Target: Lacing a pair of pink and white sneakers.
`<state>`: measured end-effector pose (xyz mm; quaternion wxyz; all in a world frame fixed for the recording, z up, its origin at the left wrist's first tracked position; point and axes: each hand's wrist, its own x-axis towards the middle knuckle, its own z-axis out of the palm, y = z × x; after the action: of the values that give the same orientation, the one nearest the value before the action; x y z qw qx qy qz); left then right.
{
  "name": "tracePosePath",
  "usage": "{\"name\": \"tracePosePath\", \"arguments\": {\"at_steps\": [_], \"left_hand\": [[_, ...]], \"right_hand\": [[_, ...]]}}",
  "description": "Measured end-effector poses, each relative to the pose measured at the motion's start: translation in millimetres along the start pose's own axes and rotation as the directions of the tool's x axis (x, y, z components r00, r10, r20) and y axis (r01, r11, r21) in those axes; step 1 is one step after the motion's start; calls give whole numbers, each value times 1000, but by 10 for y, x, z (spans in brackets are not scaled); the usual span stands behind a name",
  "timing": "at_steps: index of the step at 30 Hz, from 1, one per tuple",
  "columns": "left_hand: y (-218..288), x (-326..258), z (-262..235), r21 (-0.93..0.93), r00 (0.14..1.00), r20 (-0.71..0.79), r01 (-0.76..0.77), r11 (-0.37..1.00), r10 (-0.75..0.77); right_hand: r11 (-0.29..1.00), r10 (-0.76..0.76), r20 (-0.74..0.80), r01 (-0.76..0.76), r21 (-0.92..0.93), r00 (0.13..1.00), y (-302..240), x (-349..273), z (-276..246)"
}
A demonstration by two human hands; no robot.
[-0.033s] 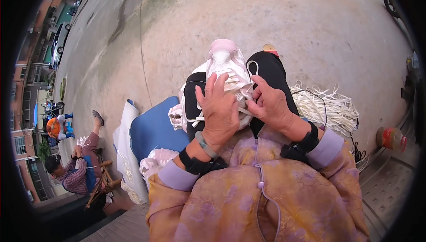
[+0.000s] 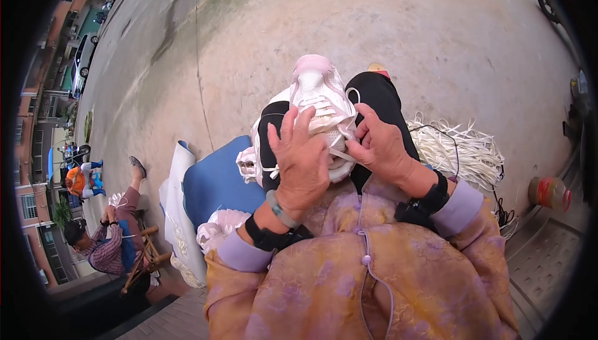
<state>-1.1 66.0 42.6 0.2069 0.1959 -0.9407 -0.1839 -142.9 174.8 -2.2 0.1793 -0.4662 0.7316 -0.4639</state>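
Note:
A white and pink sneaker [image 2: 314, 84] lies on my lap, its toe pointing away from me. White shoelace [image 2: 322, 109] crosses its front, and a loop stands up at the right side. My left hand [image 2: 298, 168] is over the sneaker's near left side, three fingers raised and spread. Its index finger bends toward the thumb; whatever is between them is hidden. At the sneaker's right edge, my right hand [image 2: 386, 150] pinches the lace between thumb and bent fingers. A second pale sneaker [image 2: 247, 164] shows beside my left thigh.
A heap of white laces [image 2: 458, 153] lies right of my leg, near a jar with a red label [image 2: 550, 194]. Blue cloth [image 2: 224, 175] and a white sheet [image 2: 177, 209] are at the left. Farther left, a person [image 2: 106, 246] sits handling white strands.
My left hand has shifted slightly left and toward me, uncovering more of the sneaker's opening. My right hand stays nearly in place at the lace.

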Motion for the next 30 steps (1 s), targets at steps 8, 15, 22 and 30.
{"name": "tracePosePath", "arguments": {"at_steps": [8,15,22,30], "left_hand": [[-678,-1006,-625,108,938,210,258,960,-276],[-750,-1107,-535,-54,941,208,285,957,-268],[-841,-1079,-507,-188,928,272,310,932,-254],[-949,-1162,-573,-376,881,322,455,807,-346]], "right_hand": [[986,142,51,-146,78,989,-3,13,-42],[840,372,141,-398,370,917,-7,229,-116],[720,408,171,-431,545,897,-29,204,-141],[751,300,215,-369,547,930,-55,119,-18]]}}
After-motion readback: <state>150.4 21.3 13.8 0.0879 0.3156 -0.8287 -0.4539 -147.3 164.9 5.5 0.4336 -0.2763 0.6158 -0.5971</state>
